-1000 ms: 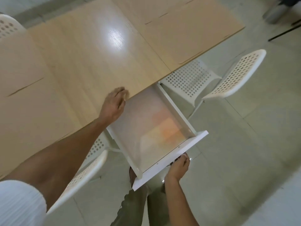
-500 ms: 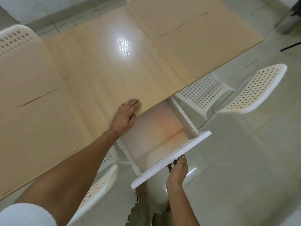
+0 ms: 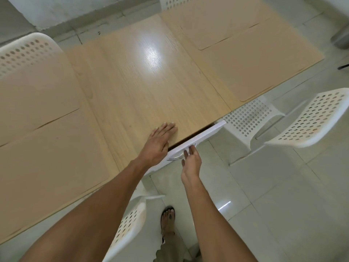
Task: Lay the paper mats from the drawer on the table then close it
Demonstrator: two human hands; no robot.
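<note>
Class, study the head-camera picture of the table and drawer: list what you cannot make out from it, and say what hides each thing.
- Inside of the drawer: hidden under the table edge; only its white front shows.
- Drawer handle: partly covered by the left hand and right hand.
- Nearest paper mat: cut off by the left frame edge and the left forearm.
- Far chair: cut off by the top edge.

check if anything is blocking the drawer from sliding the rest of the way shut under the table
Nothing visible blocks it. The drawer front is nearly flush under the table edge; only a thin dark gap remains. The right hand pushes its front; the left hand lies flat on the tabletop above.
</note>
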